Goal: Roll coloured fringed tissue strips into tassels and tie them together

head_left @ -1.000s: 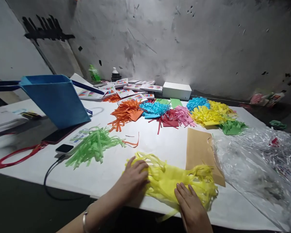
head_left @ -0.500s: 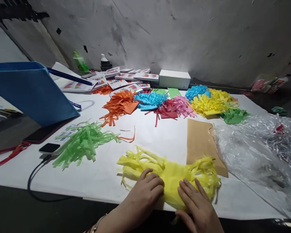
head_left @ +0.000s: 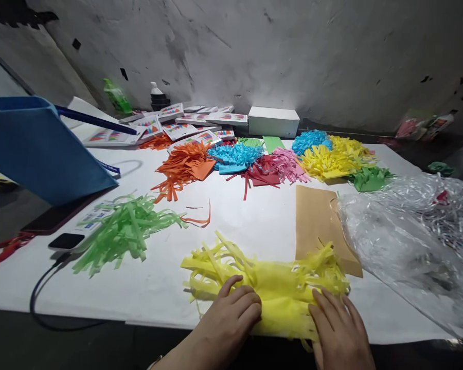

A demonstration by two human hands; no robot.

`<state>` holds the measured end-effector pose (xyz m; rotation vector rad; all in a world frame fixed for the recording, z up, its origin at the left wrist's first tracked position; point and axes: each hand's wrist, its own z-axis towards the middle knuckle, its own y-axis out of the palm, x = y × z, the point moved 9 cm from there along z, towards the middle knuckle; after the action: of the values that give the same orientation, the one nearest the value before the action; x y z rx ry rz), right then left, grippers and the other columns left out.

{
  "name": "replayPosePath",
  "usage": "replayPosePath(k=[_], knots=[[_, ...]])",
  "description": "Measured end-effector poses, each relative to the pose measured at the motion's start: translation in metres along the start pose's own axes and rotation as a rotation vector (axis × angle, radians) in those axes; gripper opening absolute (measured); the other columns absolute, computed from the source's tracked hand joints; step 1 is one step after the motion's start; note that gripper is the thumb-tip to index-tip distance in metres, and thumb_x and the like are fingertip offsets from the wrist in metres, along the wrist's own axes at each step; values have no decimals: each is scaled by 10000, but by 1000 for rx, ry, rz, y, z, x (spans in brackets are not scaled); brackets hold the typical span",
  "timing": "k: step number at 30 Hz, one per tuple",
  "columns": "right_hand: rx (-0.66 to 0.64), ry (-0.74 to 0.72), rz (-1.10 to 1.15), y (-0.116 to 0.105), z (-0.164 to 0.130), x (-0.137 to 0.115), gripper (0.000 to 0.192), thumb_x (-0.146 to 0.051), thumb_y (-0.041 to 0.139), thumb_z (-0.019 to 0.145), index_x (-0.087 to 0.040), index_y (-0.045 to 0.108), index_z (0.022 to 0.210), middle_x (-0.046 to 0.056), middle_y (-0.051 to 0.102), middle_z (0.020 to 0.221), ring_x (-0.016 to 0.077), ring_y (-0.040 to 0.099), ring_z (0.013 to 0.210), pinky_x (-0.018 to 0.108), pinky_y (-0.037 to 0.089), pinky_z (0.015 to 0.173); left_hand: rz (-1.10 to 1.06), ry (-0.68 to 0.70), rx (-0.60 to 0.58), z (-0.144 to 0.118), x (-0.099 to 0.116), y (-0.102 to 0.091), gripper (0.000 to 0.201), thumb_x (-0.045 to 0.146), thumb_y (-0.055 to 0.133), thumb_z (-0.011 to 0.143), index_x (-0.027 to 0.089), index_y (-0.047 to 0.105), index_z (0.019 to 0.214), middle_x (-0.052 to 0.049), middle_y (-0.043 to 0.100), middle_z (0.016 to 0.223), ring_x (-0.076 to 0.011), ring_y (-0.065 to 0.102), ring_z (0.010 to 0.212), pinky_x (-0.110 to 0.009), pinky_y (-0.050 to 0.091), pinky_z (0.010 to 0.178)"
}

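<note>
A fringed yellow tissue-paper tassel [head_left: 275, 277] lies spread across the front edge of the white-covered table, cut strips at both ends and a plain band in the middle. My left hand [head_left: 235, 311] is closed on its left part, fingers bent and pressed together, thumb hidden. On the right part lies my right hand [head_left: 337, 321], its fingers stretched out over the paper near the fringe; the thumb is mostly out of sight. The paper's near edge reaches the table's rim between the hands.
Light green fringe [head_left: 127, 226] lies left, beside a white device [head_left: 71, 240] with a black cable. A brown cardboard piece [head_left: 316, 221] and clear plastic bag [head_left: 389, 246] are at right. Coloured tassels [head_left: 262, 169], flat boxes [head_left: 193, 119] and a white box [head_left: 273, 122] stand behind.
My right hand has slid to the right along the yellow paper, uncovering more of its middle. My left hand stays nearly in place. The view has shifted slightly.
</note>
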<state>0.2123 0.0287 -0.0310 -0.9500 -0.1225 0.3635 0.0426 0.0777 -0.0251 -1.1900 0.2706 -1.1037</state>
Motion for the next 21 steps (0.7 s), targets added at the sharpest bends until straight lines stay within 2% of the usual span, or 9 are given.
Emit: replayPosePath(k=[3,6,8,11,14,17,21], knots=[[-22,-173,-42,-8,14,-22,388,-100,510,819,-138,632,1186,156,679,1260,298,607,1185,470,370,1029,-19,-5,-8,4,1,-1,272,40,342,986,208,540,902,-5,704,860,-173,619,815,-405,332,1037],[-4,-227,119,-9,35,-44,375,-116,515,875,-120,601,1240,112,705,1220,234,616,1179,394,364,1066,-44,0,26,6,1,-4,257,83,326,1014,202,529,910,-16,699,842,-178,616,787,-385,375,960],[14,-151,256,-2,42,-45,335,-101,436,919,-147,626,1191,53,746,1084,190,659,1070,359,339,1087,-61,-7,32,6,-1,-4,247,106,323,1029,198,530,931,-17,695,829,-177,617,770,-372,393,910],[44,6,413,11,39,-29,386,-42,335,924,-193,649,1089,11,725,914,167,663,935,361,339,1056,-66,-55,27,5,-7,-1,242,115,329,1033,194,531,923,-10,679,786,-172,612,721,-354,416,822],[-64,162,447,27,34,-8,304,-85,395,938,-235,647,1018,14,682,896,195,614,884,372,390,911,19,-189,9,9,-20,1,222,141,376,1022,192,541,882,-17,667,751,-193,601,692,-345,430,739],[-242,289,343,42,39,6,220,-153,465,953,-241,627,833,15,627,790,222,567,785,357,387,747,132,-403,-102,20,-39,6,202,150,433,1003,193,572,863,-32,688,769,-226,622,710,-350,442,701],[-380,302,59,57,55,11,249,-173,551,934,-230,565,692,13,610,675,230,581,693,354,371,682,195,-625,-335,34,-59,13,217,178,427,1015,192,619,915,-55,727,911,-249,684,812,-347,466,707]])
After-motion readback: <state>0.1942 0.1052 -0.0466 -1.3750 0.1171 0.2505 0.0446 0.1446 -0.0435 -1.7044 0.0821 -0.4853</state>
